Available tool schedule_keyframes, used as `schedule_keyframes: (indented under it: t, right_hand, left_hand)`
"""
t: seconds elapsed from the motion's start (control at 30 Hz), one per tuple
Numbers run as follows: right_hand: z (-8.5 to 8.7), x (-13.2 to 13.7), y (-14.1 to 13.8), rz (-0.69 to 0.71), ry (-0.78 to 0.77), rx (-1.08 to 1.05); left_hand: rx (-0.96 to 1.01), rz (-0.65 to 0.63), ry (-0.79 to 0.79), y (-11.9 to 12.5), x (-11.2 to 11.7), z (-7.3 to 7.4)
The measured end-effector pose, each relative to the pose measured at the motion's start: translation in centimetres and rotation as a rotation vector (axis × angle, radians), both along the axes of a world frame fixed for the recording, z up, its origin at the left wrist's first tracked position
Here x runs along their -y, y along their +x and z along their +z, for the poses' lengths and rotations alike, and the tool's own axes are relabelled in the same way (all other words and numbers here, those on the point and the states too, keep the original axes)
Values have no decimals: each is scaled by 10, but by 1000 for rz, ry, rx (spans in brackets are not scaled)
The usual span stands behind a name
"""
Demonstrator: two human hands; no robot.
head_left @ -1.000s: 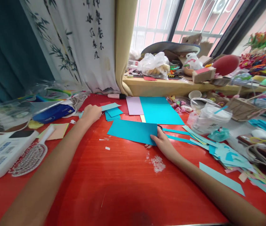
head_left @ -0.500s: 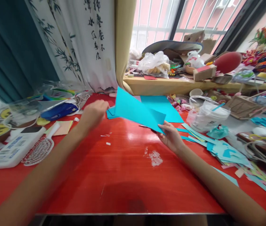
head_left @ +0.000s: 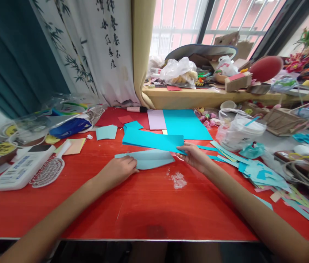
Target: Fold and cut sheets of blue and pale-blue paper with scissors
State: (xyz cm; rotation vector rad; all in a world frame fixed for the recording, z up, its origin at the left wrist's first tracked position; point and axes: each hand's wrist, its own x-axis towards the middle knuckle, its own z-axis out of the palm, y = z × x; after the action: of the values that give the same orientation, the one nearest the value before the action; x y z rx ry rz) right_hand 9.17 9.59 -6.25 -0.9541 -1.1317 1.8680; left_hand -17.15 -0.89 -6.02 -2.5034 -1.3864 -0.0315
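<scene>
My right hand (head_left: 194, 155) pinches the right end of a bright blue paper strip (head_left: 151, 140), held slightly raised over the table. Below it lies a pale blue paper piece (head_left: 154, 159) with a lengthwise crease and a curved lower edge. My left hand (head_left: 124, 168) has its fingers curled over the left end of that pale piece. Behind the strip sit small bright blue paper squares (head_left: 132, 125), partly covered by it. A stack of pale blue paper squares (head_left: 106, 132) lies to their left. Whether the right hand also holds scissors is hidden.
A large blue sheet (head_left: 187, 124), a lilac sheet (head_left: 156, 119) and a marker (head_left: 136, 109) lie at the back. Paper scraps (head_left: 263, 175) and a white bucket (head_left: 242, 133) crowd the right. A hairbrush (head_left: 49, 171) and white box (head_left: 23, 168) stand left.
My left hand has come down and right onto a pale blue paper piece now on the table. The bright blue paper in my right hand has lowered and now looks like a flat strip.
</scene>
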Motion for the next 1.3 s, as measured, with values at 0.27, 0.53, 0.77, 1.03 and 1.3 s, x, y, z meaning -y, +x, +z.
schedule_keyframes:
  t: [0.27,0.53,0.77,1.03,1.3]
  right_hand:
    - [1,0,1,-30,-14,-16]
    - [2,2,-1,-18,-18,-22]
    - [3,3,-1,-19,-25,-29]
    - [3,3,-1,-31,-27,-24]
    - [0,-6,5,-57,-15,3]
  left_hand:
    - [155,80,-247,2,-5,5]
    - [196,129,-260,9,-1,4]
    - [243,111,-217,7,0,-7]
    - [248,100,-202,11,-2,-2]
    - [143,160,-152,17,-1,-1]
